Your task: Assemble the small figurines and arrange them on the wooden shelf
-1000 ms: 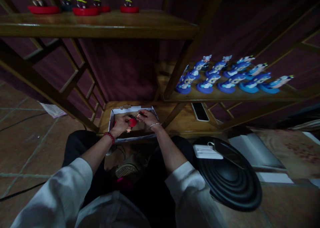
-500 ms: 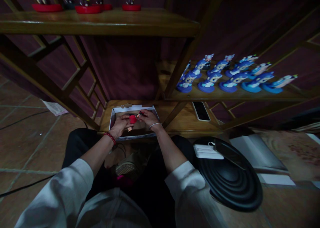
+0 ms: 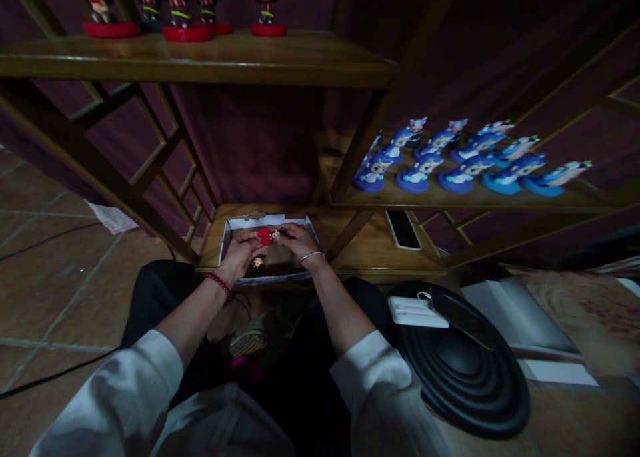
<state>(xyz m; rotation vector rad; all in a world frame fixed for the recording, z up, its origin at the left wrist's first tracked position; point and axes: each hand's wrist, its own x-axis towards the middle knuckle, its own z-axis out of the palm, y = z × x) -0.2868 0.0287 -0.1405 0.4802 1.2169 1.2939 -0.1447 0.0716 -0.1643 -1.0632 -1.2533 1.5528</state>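
Observation:
A small figurine [image 3: 276,234] with a dark-haired head and a round red base [image 3: 264,236] is held between both hands over a shallow white cardboard box [image 3: 296,219]. My left hand [image 3: 242,251], with a red bead bracelet, has its fingers closed on the red base. My right hand [image 3: 299,241], wearing a silver bangle, pinches the figurine by its head end. A second little figurine [image 3: 259,261] shows just below my left fingers; whether it lies in the box or touches the hand, I cannot tell.
The box stands on a low wooden shelf [image 3: 345,233] beside a phone [image 3: 403,229]. Above are red-based figurines [image 3: 179,17] and, to the right, several blue figurines [image 3: 417,173]. A black ribbed disc [image 3: 465,370] at lower right carries a white object [image 3: 417,311]. A wooden post [image 3: 367,127] rises nearby.
The view has tilted up slightly, so more of the upper figurines shows. My hands stay together over the box, and the red base has turned a little. The second figurine shows more clearly.

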